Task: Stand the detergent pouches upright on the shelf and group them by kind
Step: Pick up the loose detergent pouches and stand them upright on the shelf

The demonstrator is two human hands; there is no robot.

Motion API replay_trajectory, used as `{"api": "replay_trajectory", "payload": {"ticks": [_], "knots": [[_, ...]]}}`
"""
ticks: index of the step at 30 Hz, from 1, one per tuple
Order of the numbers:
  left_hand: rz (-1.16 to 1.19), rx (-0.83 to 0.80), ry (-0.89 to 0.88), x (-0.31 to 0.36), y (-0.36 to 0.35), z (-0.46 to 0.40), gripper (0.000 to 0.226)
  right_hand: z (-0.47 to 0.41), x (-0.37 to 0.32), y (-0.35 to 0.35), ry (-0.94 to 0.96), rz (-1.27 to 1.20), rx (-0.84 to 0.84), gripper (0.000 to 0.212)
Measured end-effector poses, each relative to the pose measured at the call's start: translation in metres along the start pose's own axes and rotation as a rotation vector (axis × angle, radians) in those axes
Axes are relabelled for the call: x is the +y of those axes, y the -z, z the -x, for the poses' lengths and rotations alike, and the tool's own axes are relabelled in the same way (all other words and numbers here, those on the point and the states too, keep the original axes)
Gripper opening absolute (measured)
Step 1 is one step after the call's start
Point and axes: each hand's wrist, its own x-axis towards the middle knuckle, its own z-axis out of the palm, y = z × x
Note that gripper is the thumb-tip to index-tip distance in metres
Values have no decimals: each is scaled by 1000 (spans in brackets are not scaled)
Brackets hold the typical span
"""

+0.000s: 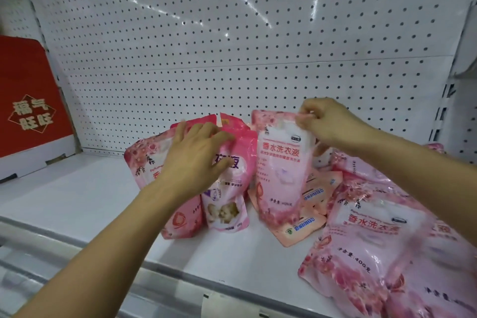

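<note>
Left hand (196, 155) flat against upright pouches (227, 188), right hand (327, 124) pinching floral pouch (281, 170) top

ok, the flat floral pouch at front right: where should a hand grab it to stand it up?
Probably by its top seam, reached from the right. The flat pouch lies face up, its bottom edge toward the shelf front, so the top points back. The right hand already pinches the upright pouch the same way, at the top edge.
</note>
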Motion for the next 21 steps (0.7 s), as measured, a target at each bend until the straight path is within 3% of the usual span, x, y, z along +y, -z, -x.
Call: {"api": "replay_trajectory", "payload": {"ticks": [2,5,12,17,21], "knots": [[33,5,-7,-3,3,7,48,11,-25,-1,168,167,64,20],[177,31,-9,-4,7,15,58,20,-49,13,270,183,133,19],[1158,133,270,22,16,24,95,22,-63,27,330,-122,44,15],[1308,160,368,30,16,25,95,31,-69,25,399,-52,111,18],[1310,166,408,33,18,25,88,39,-83,29,477,-196,283,19]]}}
